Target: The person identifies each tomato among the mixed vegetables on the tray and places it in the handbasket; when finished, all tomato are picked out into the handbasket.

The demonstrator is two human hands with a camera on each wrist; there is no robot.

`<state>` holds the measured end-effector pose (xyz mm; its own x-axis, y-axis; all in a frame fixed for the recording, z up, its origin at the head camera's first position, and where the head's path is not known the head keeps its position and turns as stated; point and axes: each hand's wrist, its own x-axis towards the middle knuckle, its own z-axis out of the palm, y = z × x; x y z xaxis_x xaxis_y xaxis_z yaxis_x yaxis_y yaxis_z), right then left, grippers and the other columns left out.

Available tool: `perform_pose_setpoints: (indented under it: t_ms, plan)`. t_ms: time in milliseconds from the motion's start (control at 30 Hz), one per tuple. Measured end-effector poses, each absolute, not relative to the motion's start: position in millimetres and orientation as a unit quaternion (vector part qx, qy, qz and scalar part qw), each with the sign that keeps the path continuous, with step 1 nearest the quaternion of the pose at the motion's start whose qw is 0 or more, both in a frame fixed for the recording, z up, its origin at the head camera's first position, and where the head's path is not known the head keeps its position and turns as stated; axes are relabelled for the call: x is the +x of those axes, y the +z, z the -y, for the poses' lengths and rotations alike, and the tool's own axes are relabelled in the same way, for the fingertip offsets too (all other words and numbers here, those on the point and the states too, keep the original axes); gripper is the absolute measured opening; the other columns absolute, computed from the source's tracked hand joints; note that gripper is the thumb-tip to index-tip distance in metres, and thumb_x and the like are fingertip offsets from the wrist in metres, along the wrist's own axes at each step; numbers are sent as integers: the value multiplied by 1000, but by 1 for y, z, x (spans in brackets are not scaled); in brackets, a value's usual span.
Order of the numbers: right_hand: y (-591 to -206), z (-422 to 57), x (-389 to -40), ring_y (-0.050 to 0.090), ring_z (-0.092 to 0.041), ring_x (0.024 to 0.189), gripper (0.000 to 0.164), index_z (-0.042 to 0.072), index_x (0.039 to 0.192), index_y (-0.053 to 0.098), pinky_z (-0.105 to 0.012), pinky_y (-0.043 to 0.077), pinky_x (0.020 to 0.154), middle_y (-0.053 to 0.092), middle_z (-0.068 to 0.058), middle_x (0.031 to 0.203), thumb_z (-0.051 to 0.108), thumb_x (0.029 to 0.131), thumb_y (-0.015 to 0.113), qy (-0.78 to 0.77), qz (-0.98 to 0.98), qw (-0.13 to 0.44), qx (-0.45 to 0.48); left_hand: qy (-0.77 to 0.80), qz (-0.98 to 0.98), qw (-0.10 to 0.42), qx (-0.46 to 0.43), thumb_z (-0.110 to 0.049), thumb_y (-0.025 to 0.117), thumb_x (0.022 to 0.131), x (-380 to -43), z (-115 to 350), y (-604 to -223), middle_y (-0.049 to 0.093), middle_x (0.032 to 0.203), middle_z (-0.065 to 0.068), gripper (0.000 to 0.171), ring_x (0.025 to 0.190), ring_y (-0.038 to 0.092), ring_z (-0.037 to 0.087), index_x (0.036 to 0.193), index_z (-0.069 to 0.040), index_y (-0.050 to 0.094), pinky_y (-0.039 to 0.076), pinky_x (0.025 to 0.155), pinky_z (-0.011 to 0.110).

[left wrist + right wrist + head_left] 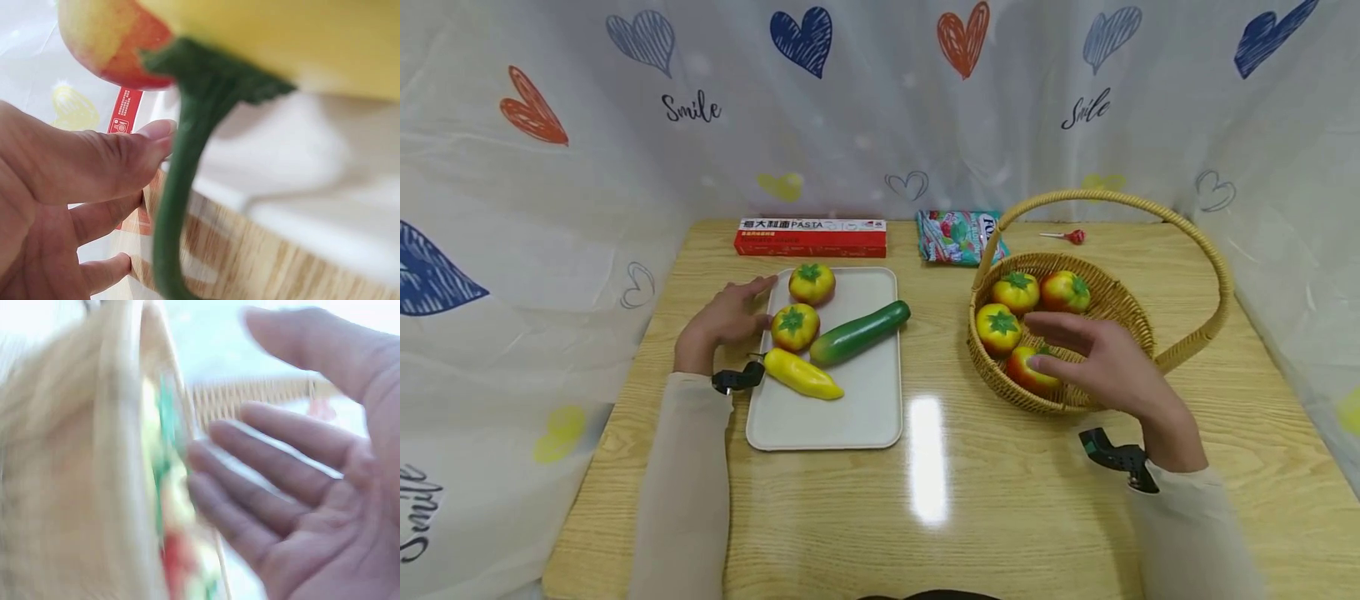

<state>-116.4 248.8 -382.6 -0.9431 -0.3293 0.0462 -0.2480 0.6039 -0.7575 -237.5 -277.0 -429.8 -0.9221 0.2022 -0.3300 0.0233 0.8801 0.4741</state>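
My left hand (730, 318) rests along the left rim of a white tray (827, 429), fingers fairly straight and the thumb (140, 147) right at the rim. On the tray lie two yellow-red fruits with green star-shaped tops, the nearer one (795, 327) close to the thumb and the other (812, 284) behind it. A yellow pepper (802, 375) and a green cucumber-like vegetable (860, 332) lie with them. Over a wicker basket (1123, 292), my right hand (1101, 358) is spread with nothing in its grasp. Below its thumb sits a similar fruit (1030, 377), partly hidden.
More of these fruits (998, 330) lie in the basket, whose tall handle (1221, 283) arches up to the right. Along the back stand a red pasta box (810, 239), a teal candy bag (958, 237) and a red lollipop (1075, 237). A printed curtain (880, 108) hangs behind.
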Motion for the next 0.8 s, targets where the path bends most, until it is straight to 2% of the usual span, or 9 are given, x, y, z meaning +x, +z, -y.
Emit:
perform_pose_setpoints:
  t_ms: [100, 267, 367, 467, 567, 700, 800]
  plan:
    - [-378, -225, -124, 65, -21, 122, 49, 20, 134, 65, -17, 52, 98, 67, -2, 134, 22, 88, 79, -465, -866, 23, -182, 238, -951, 189, 62, -25, 63, 96, -237, 277, -429, 26, 165, 16, 73, 151, 9, 53, 160, -26, 28, 13, 118, 72]
    - [-368, -174, -142, 63, -19, 124, 51, 19, 136, 63, -32, 50, 107, 66, 2, 135, 18, 88, 79, -524, -818, 21, -235, 241, -950, 189, 61, -26, 63, 96, -236, 278, -429, 24, 166, 15, 73, 152, 9, 51, 160, -26, 28, 13, 118, 71]
    - [-364, -142, -157, 62, -15, 124, 54, 17, 136, 63, -33, 49, 109, 65, 6, 135, 16, 86, 81, -555, -787, 24, -268, 245, -949, 193, 55, -26, 63, 96, -236, 278, -429, 25, 166, 13, 72, 152, 7, 50, 160, -28, 28, 13, 118, 72]
    - [-355, -110, -169, 62, -18, 126, 54, 12, 137, 62, -35, 48, 110, 66, 2, 136, 15, 86, 80, -580, -762, 34, -287, 250, -947, 195, 50, -26, 64, 96, -236, 277, -430, 25, 166, 13, 73, 152, 6, 51, 159, -29, 29, 12, 118, 72]
    - [-356, -82, -186, 61, -24, 128, 53, 8, 137, 62, -40, 48, 111, 65, -5, 137, 12, 86, 79, -592, -747, 41, -299, 251, -947, 194, 52, -26, 64, 96, -236, 277, -431, 26, 166, 13, 73, 152, 13, 48, 160, -29, 28, 16, 118, 71]
    - [-368, -51, -214, 62, -23, 126, 52, 12, 135, 64, -42, 49, 109, 66, -8, 136, 17, 86, 80, -588, -744, 47, -314, 247, -949, 190, 57, -25, 64, 96, -236, 278, -431, 27, 166, 13, 73, 151, 19, 46, 160, -28, 28, 21, 118, 69]
    - [-375, -32, -233, 64, -14, 123, 51, 20, 133, 66, -38, 51, 107, 67, -2, 134, 31, 86, 81, -564, -761, 52, -316, 246, -949, 190, 56, -25, 64, 96, -236, 279, -430, 26, 166, 13, 73, 151, 17, 46, 160, -28, 28, 19, 118, 69]
